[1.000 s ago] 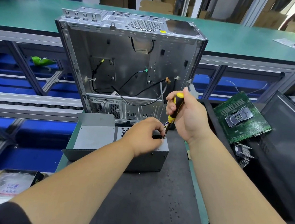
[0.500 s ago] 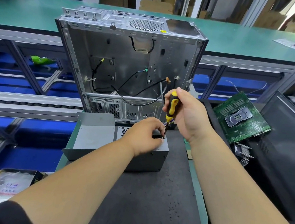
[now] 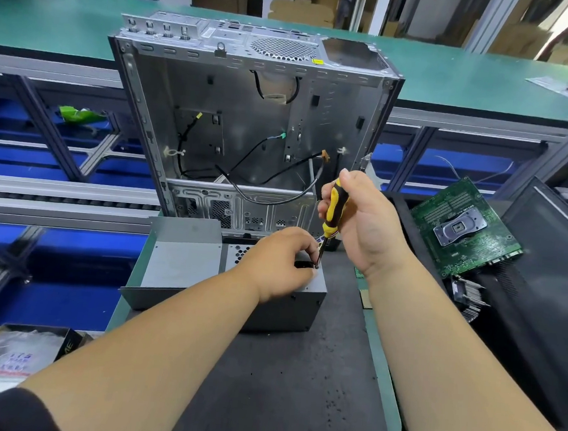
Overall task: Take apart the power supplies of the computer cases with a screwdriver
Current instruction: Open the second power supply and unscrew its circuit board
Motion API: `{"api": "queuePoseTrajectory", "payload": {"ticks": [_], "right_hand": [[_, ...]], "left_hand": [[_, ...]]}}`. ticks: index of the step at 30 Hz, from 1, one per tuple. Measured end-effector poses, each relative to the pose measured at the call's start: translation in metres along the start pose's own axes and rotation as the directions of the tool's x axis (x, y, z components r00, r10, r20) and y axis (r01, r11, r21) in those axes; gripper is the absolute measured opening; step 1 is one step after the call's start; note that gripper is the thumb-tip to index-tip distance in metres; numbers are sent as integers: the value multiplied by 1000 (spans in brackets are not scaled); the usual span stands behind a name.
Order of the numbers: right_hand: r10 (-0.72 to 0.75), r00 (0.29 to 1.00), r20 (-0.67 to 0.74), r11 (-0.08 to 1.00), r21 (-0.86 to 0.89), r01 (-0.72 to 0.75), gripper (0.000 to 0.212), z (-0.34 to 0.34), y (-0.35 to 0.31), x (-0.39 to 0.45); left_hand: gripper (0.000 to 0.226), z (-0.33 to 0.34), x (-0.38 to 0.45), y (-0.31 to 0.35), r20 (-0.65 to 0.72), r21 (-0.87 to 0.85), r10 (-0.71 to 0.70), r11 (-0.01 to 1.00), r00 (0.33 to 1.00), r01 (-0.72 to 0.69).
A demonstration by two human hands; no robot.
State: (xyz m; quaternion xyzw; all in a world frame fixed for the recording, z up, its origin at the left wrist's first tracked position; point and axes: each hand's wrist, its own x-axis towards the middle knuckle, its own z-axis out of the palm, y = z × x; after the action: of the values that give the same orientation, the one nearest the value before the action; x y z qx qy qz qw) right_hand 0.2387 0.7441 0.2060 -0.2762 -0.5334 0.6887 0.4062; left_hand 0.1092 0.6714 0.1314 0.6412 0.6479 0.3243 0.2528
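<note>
Power supply (image 3: pixel 282 303) unlabelled; right hand (image 3: pixel 363 228) grips yellow-black screwdriver (image 3: pixel 333 210).

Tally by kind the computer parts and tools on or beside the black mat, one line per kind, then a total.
Computer case, open and standing upright: 1
Power supply, grey box on the black mat: 1
Screwdriver, yellow and black handle: 1
Motherboard, green, right of the mat: 1
Total: 4

Only the clear plastic bag (image 3: pixel 10 357) in the cardboard box at lower left bears blurred blue print, seemingly "175"; nothing else is legible.
</note>
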Motion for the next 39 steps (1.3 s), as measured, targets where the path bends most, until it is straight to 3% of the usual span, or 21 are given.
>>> {"api": "queuePoseTrajectory", "payload": {"ticks": [10, 16, 21, 27, 31, 35, 39], "right_hand": [[6, 1000, 17, 997, 77, -7, 51, 3, 0, 2], [-39, 999, 11, 998, -47, 39, 22, 1, 5, 1], [1, 1000, 3, 1000, -16, -1, 24, -8, 0, 3], [13, 1000, 22, 998, 54, -14, 51, -3, 0, 0], [-5, 999, 45, 996, 93, 0, 45, 5, 2, 0], [-20, 1000, 2, 999, -51, 20, 27, 3, 3, 1], [-21, 1000, 10, 1000, 22, 21, 23, -2, 3, 2]], "left_hand": [[15, 1, 1, 0, -11, -7, 5, 1000, 1000, -5], [17, 1, 0, -1, -8, -9, -2, 1000, 1000, 1], [19, 0, 0, -1, -12, -1, 7, 1000, 1000, -7], [15, 1, 1, -2, -11, -9, 9, 1000, 1000, -9], [15, 1, 1, -1, -7, -11, -4, 1000, 1000, 4], [16, 0, 1, 0, -1, -15, -1, 1000, 1000, 1], [16, 0, 1, 0, 1, -15, -2, 1000, 1000, 2]]}}
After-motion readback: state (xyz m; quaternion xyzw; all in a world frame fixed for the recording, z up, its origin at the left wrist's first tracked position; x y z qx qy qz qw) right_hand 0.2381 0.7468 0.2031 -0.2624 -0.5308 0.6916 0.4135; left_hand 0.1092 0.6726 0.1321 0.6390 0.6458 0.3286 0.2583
